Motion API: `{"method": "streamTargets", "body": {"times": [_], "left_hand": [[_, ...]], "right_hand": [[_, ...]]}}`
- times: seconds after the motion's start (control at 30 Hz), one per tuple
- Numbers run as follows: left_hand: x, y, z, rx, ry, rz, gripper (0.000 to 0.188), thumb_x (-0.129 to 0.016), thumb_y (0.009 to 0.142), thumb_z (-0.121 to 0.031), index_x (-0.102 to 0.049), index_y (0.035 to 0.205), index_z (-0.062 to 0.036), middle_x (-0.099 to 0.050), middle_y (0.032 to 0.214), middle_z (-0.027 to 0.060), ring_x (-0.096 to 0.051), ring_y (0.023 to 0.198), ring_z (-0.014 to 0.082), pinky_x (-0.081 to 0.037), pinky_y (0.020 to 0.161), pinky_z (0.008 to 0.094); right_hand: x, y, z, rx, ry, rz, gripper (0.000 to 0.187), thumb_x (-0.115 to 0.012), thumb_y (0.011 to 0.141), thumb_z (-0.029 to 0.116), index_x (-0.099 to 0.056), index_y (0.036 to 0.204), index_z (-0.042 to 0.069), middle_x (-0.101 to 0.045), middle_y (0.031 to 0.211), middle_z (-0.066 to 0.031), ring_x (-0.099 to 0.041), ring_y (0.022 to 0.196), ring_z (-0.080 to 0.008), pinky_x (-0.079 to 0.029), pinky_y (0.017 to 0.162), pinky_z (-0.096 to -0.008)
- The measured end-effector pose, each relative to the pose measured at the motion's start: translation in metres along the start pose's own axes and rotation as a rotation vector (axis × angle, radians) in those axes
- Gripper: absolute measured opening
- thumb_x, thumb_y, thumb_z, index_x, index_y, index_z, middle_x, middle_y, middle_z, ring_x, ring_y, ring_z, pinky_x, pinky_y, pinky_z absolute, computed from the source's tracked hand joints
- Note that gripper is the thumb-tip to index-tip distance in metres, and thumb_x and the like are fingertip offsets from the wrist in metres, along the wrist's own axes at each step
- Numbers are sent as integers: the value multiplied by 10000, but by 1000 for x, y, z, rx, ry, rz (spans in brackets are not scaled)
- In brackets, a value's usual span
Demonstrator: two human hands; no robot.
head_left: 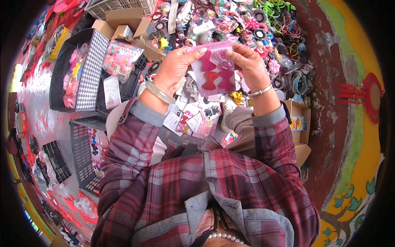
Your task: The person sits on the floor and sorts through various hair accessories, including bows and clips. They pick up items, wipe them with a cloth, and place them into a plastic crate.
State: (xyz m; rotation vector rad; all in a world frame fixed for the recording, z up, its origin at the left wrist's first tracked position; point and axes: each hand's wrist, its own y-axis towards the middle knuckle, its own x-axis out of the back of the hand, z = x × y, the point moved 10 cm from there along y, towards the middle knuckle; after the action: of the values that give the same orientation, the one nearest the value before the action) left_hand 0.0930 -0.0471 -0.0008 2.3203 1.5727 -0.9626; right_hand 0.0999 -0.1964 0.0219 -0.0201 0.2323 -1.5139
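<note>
- So the card of bows (pixel 217 74) is up in front of the person, over the lap side of the big pile, printed side facing them. Probably so they can look at it properly.
- Left hand (pixel 175 68): pinched closed on the upper left corner, thumb on the front. Fingers go behind, can't tell exactly where the tips sit.
- Right hand (pixel 252 66): same deal on the upper right edge, thumb in front, the rest curled round the back, partly hidden. One grip per side likely keeps thin card from flopping or twisting.
- Both pinches sit high, so the pink and red bows are mostly uncovered.
- Messy pile of hair ties (pixel 232 22) is just beyond the hands, I'd guess for easy reach.
- Loose cards (pixel 201 117) lie on the floor between the legs, seemingly handy there too.
- Checked bin (pixel 94 70) and black crate (pixel 80 144) are over on the left, cardboard box (pixel 302 152) on the right. Looks like that leaves the middle for the hands.
</note>
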Motion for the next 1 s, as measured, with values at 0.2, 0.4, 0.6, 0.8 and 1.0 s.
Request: {"method": "streamTargets", "body": {"times": [0.2, 0.4, 0.6, 0.8, 1.0], "left_hand": [[-9, 1, 6, 26, 64, 41, 267, -581, 858, -172, -594, 1039, 24, -638, 949, 79, -599, 845, 125, -461, 768, 242], [-11, 2, -7, -28, 35, 30, 295, -573, 865, -188, -576, 1058, 35, -631, 971, 91, -598, 878, 140, -469, 795, 272], [-15, 10, 7, 36, -246, 56, 291, -591, 859, -222, -579, 1037, 8, -627, 937, 63, -593, 890, 141, -482, 801, 288], [-13, 3, 40, 133, 2, 103, 236, -568, 856, -118, -557, 1059, 2, -624, 971, 102, -625, 849, 173, -530, 742, 299], [11, -10, -46, -133, -108, -94, 270, -544, 861, -104, -522, 1095, 28, -602, 1010, 130, -605, 905, 245, -509, 772, 444]], "right_hand": [[-2, 0, 10, 108, -84, 9, 176, -682, 787, 210, -682, 822, 37, -566, 638, 41, -467, 569, -23, -348, 528, -171], [6, 2, 12, 100, -128, -61, 228, -659, 807, 238, -658, 687, 44, -520, 537, 41, -404, 456, -30, -291, 430, -184], [21, 12, -3, 79, 36, -140, 270, -630, 820, 231, -622, 684, -2, -524, 554, 10, -425, 474, -58, -312, 441, -214], [31, 19, -24, 38, 8, -222, 273, -574, 847, 287, -606, 875, 17, -608, 704, -37, -540, 563, -119, -438, 521, -250], [85, 27, 0, 205, -31, -377, 408, -491, 877, 396, -579, 1027, 27, -641, 787, -76, -606, 686, -161, -473, 647, -315]]}}
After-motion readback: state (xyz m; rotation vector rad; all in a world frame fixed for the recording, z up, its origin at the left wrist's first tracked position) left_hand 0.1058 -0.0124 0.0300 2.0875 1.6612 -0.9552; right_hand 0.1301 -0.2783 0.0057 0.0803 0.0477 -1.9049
